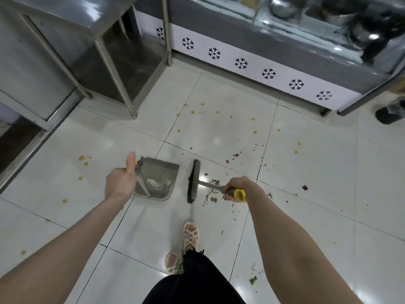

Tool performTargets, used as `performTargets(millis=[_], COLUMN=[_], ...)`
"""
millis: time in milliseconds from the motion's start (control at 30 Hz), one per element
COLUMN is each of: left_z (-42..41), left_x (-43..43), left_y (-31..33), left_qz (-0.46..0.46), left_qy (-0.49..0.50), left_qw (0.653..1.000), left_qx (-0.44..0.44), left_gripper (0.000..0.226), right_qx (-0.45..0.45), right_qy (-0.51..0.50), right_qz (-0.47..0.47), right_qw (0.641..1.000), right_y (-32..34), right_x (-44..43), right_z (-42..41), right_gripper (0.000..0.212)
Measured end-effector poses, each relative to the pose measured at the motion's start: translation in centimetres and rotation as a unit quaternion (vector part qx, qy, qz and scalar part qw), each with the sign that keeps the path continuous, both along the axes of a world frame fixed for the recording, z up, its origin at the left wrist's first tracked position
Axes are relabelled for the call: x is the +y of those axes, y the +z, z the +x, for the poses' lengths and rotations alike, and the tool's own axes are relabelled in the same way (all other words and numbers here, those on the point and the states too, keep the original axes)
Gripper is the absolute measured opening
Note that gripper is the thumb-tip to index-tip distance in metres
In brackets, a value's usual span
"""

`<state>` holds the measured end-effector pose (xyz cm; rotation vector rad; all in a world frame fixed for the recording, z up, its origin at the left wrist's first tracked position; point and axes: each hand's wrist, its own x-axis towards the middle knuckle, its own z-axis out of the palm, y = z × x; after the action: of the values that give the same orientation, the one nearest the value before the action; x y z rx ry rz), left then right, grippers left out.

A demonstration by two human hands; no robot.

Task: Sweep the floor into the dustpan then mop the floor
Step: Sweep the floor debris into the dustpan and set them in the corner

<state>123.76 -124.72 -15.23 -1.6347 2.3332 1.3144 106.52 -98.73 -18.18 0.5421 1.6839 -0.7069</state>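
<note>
— Grey metal dustpan (161, 171): why there, on the white tiled floor (306, 172)?
— Left hand (119, 183) fingers wrap its handle, steadying the mouth toward the dark-bristled broom (194, 181).
— Right hand (235, 188)?
— Fingers clench its yellow-tipped grip; scraps (213, 195) lie behind the bristles.

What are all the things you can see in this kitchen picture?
floor: one, white glossy tiles, all around
brush: one, dark bristles, yellow-tipped handle, middle of the floor
dustpan: one, grey, left of the brush, pale litter inside
scraps: many, dark and reddish, mostly right of the brush
spots: many, yellow, scattered over the tiles
steel table: one, silver, upper left
counter: one, white panel with black snowflake shapes, at the back
dark object: one, black, far right edge
feet: two, in pale sandals, bottom middle
left hand: one, grips the dustpan handle
right hand: one, grips the brush handle
</note>
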Motion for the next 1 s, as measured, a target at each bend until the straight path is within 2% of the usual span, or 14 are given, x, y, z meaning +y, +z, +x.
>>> performTargets(millis=[200,433,633,1000], left_z=[-3.1,-5.2,-7.1,-13.1], left_x=[0.2,-1.0,-4.5,-13.5], left_y=[0.4,0.8,1.0,0.0], left_qz=[-0.002,-0.011,-0.017,-0.032], left_qy=[0.004,0.036,0.038,-0.016], left_qw=[1.0,0.999,0.999,0.999], left_qx=[-0.001,0.023,0.033,0.013], left_gripper=[0.088,0.085,0.084,0.089], right_qx=[0.097,0.053,0.077,0.016], right_qy=[-0.038,-0.045,-0.091,-0.165], right_qz=[-0.011,-0.062,-0.102,-0.115], right_qw=[0.994,0.996,0.988,0.979], right_y=[1.5,2.8,2.1,-1.0], right_x=[0.6,-1.0,-5.2,-14.1], right_z=[-2.6,-5.2,-6.3,-9.1], right_gripper=[0.011,0.005,0.009,0.006])
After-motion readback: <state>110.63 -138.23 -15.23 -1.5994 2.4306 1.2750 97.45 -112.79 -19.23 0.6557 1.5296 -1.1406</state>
